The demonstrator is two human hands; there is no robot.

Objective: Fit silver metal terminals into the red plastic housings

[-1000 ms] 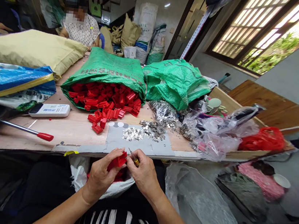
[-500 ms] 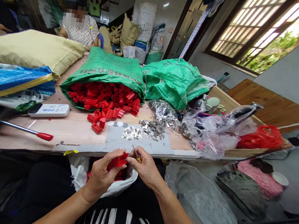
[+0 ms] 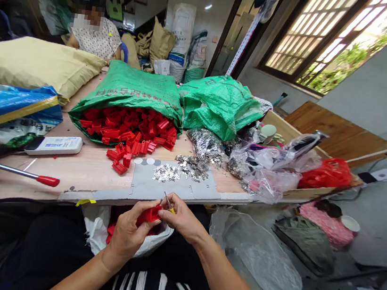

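My left hand (image 3: 132, 227) is closed round a red plastic part (image 3: 149, 215), held above an open white sack (image 3: 161, 241) in my lap. With my right hand (image 3: 180, 217) I grip a small screwdriver-like tool (image 3: 172, 208), its handle yellow and its thin metal shaft pointing up and left. My right fingertips touch the red part's near end; whether they also pinch a small metal piece is too small to tell. More red parts show inside the white sack. On the table edge in front lies a heap of small shiny metal pieces (image 3: 166, 173).
A green sack (image 3: 140, 85) spills red parts (image 3: 127, 129) onto the table (image 3: 90, 169). Beside it are another green bag (image 3: 220, 105), a wooden tray (image 3: 315, 194) of plastic bags, a red-handled lever (image 3: 48, 181) and a white device (image 3: 56, 145). A person (image 3: 95, 37) sits across the table.
The view has shifted slightly, so the table things appear further left. My hands stay together at the red part; the tool's shaft now slants more to the left.
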